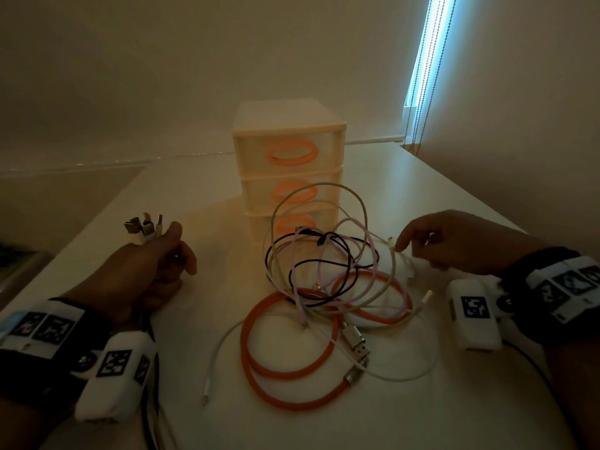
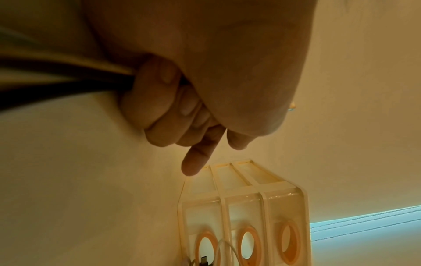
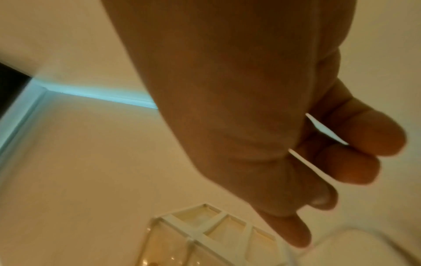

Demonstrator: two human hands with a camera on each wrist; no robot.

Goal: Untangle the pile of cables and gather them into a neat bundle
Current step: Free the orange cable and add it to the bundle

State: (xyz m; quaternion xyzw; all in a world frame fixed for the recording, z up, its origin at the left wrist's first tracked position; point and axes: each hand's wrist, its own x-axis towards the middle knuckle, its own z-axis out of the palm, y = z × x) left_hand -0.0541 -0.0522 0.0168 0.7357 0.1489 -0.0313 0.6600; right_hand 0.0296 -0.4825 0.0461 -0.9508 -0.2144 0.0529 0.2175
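On the table (image 1: 422, 196), the left hand (image 1: 152, 271) grips several plug ends (image 1: 144, 227); the right hand (image 1: 454, 241), fingers loosely spread, touches the cable pile (image 1: 324, 287).

Left hand (image 1: 152, 267) up on the near left, forearm angled in from the bottom corner, fist closed with the thumb laid on top and pointing forward; from the left wrist view three fingers (image 2: 157, 108) curl tight into the palm while the index sticks out straight. Right hand (image 1: 454, 241) reaches in from the right, palm down, wrist raised, index finger stretched forward and down, the other fingers loosely bent beneath it. Both wrists wear dark straps with white camera blocks and patterned tags.
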